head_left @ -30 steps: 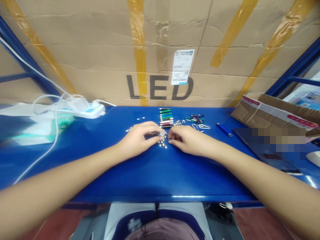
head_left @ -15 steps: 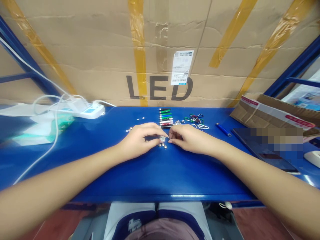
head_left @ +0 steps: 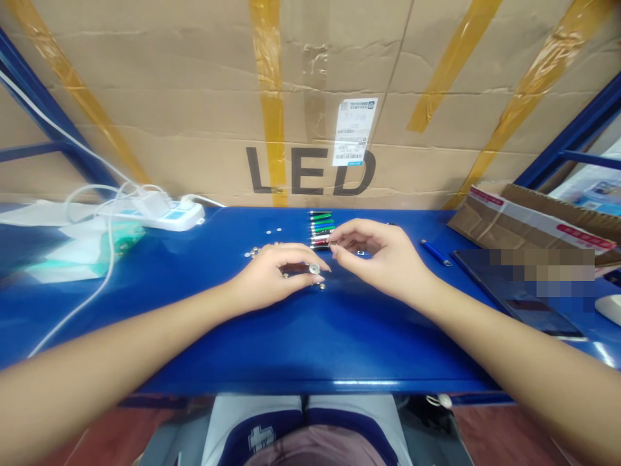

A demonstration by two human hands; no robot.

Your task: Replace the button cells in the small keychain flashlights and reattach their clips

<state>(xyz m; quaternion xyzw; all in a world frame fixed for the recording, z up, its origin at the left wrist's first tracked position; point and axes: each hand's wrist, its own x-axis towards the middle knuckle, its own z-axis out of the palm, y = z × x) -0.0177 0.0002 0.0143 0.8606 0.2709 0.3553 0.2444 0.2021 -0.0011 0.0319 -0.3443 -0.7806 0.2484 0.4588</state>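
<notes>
My left hand [head_left: 264, 275] rests low over the blue table, thumb and forefinger closed on a small round silver metal piece [head_left: 314, 268] whose round end faces up. Small shiny button-like metal pieces [head_left: 322, 286] lie under and beside its fingertips. Raised just to the right, my right hand [head_left: 378, 255] pinches something tiny between thumb and forefinger; its kind is too small to tell. Beyond the fingertips, several slim metal tubes [head_left: 321, 223] in green, blue, red and dark colours lie in a row. More small round pieces [head_left: 255, 251] sit behind my left hand.
A blue tube [head_left: 436, 252] lies at the right, beside a dark tablet-like device [head_left: 514, 298] and an open cardboard box [head_left: 528, 223]. At the left are a white power strip [head_left: 179, 217] and its cable [head_left: 110, 252]. A big carton [head_left: 194, 97] stands behind.
My right hand has lifted and moved slightly back, away from the table by the left fingertips, now covering the carabiners. My left hand keeps its hold on the round silver piece, almost unmoved.
</notes>
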